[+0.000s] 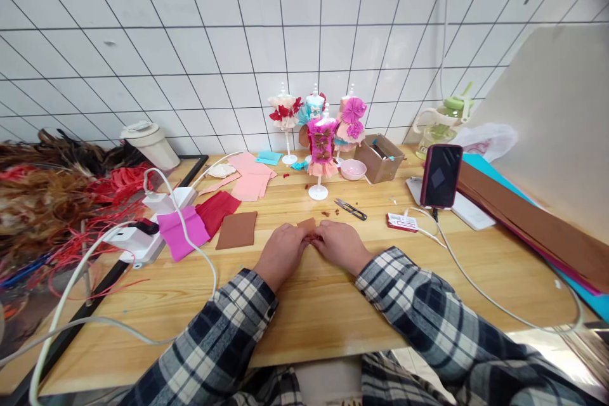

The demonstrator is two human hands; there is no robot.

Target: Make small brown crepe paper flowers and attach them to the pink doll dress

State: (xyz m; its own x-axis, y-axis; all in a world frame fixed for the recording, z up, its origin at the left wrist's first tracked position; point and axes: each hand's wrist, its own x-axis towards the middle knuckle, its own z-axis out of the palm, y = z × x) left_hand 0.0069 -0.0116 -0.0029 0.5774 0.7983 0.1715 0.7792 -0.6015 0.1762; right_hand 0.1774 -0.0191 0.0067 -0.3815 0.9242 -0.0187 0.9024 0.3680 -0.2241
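A small piece of brown crepe paper [307,225] is pinched between my two hands over the middle of the wooden table. My left hand [284,252] is closed on its left side, and my right hand [341,245] grips the right, the fingertips nearly meeting. Part of the paper is hidden behind the fingers. Thread snips [351,209] lie just beyond my right hand, with small brown scraps beside them. To the left rests a brown paper square [236,231]. Straight ahead stands a miniature dress form [322,147] in magenta paper with brown bows.
Red [217,214] and magenta paper [183,232] lie left, near a power strip [143,247] with white cables. More dress forms [285,115], a pink bowl [353,169] and a box [379,160] stand behind. A phone [442,176] and long brown paper strips [528,222] are right.
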